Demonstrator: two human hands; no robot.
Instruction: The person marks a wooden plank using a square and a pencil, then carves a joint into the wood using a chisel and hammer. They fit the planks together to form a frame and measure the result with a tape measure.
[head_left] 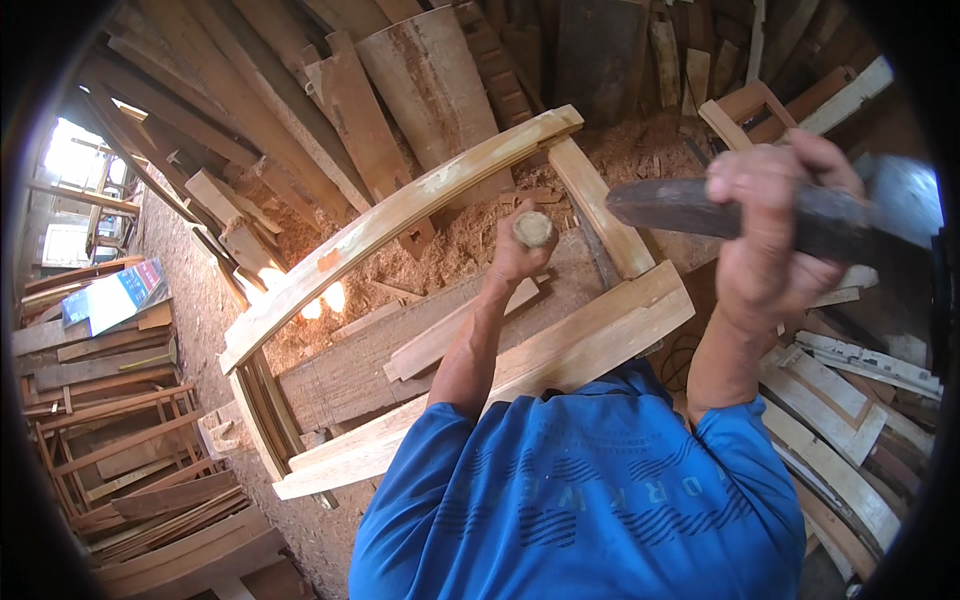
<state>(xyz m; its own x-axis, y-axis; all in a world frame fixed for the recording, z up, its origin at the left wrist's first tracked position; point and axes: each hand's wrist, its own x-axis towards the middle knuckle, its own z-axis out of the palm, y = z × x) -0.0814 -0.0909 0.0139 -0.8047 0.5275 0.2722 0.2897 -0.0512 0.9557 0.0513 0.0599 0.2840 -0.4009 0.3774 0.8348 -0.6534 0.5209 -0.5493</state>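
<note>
Head view: the left hand [512,258] wraps a round-topped wooden handle [535,230] over the pale wooden frame [402,215], while the right hand [765,225] clenches a dark-handled tool [665,207] at right. A mis-aimed swing could catch the left hand, bunched just under that small top.

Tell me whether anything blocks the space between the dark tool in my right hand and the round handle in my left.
Nothing visible blocks it. Between the dark tool in your right hand and the round handle in your left hand, the view shows a short wooden rail, but it appears to lie below both.
</note>
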